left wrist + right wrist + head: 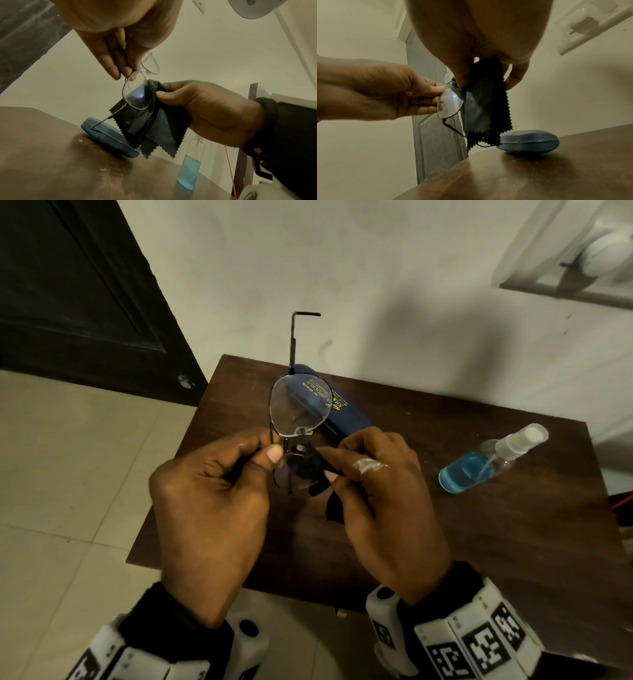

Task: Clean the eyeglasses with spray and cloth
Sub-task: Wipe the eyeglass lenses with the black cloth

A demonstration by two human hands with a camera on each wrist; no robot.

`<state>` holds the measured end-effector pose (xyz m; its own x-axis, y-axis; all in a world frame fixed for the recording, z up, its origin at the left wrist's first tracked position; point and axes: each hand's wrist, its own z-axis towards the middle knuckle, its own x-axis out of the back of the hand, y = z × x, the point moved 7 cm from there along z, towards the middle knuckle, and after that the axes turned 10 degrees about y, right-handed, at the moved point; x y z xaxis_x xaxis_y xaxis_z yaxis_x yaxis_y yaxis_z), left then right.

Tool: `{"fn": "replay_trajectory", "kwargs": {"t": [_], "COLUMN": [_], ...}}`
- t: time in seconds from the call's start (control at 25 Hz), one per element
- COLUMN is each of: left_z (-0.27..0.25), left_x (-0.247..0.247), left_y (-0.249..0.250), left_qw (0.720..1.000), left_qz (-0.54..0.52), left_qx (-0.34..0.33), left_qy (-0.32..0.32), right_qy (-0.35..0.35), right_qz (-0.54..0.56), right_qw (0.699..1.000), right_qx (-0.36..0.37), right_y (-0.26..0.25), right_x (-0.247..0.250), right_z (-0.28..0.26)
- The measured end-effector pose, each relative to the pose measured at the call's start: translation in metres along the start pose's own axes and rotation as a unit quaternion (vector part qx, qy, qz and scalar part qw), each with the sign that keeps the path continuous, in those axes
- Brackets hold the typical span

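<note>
Thin metal-rimmed eyeglasses [299, 405] hang above the brown table, one temple arm sticking up. My left hand [270, 451] pinches the frame by the bridge, at the near lens [137, 98]. A black zigzag-edged cloth [313, 463] is pinched in my right hand [325, 465] against the near lens beside the nose pad. The rest of the cloth [484, 108] hangs down behind the lens [449, 104]. A clear spray bottle [489, 462] with blue liquid lies on its side to the right of my hands, untouched.
A closed blue glasses case [346, 412] sits on the table [479, 542] under the glasses, near the wall. A dark door [68, 302] stands at the left, pale floor tiles below it. The table's left and near edges lie close to my wrists.
</note>
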<state>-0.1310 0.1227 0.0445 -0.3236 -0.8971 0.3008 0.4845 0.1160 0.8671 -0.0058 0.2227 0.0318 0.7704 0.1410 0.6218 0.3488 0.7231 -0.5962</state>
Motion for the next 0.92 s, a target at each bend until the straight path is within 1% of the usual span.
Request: {"fn": "replay_trajectory", "kwargs": {"t": [0.08, 0.2, 0.28, 0.36, 0.56, 0.68, 0.8, 0.92], "left_z": [0.0, -0.002, -0.002, -0.003, -0.006, -0.007, -0.005, -0.005], "left_x": [-0.002, -0.003, -0.004, -0.005, -0.006, -0.007, -0.007, -0.007], "left_y": [0.001, 0.001, 0.0, 0.0, -0.005, -0.008, -0.006, -0.002], "left_qw": [1.0, 1.0, 1.0, 1.0, 1.0, 0.999, 0.999, 1.0], "left_qz": [0.0, 0.003, 0.002, 0.002, 0.001, 0.004, 0.006, 0.006], "left_qx": [0.002, 0.004, 0.005, 0.004, 0.01, 0.024, 0.029, 0.019], "left_qy": [-0.006, -0.011, -0.014, -0.018, -0.022, -0.025, -0.02, -0.022], "right_qy": [0.011, 0.049, 0.059, 0.046, -0.015, -0.048, -0.039, -0.024], "right_qz": [0.011, 0.032, 0.042, 0.061, 0.08, 0.056, 0.035, 0.028], "right_qw": [1.0, 0.997, 0.996, 0.996, 0.997, 0.997, 0.998, 0.999], "right_qx": [-0.005, -0.042, -0.048, -0.04, -0.008, 0.03, 0.037, 0.039], "right_y": [0.001, 0.007, 0.006, 0.002, -0.006, -0.012, -0.008, -0.006], "right_x": [0.002, 0.007, 0.008, 0.005, -0.003, -0.005, -0.002, 0.002], "right_z": [-0.001, 0.001, 0.001, 0.001, 0.0, 0.0, 0.002, 0.003]}}
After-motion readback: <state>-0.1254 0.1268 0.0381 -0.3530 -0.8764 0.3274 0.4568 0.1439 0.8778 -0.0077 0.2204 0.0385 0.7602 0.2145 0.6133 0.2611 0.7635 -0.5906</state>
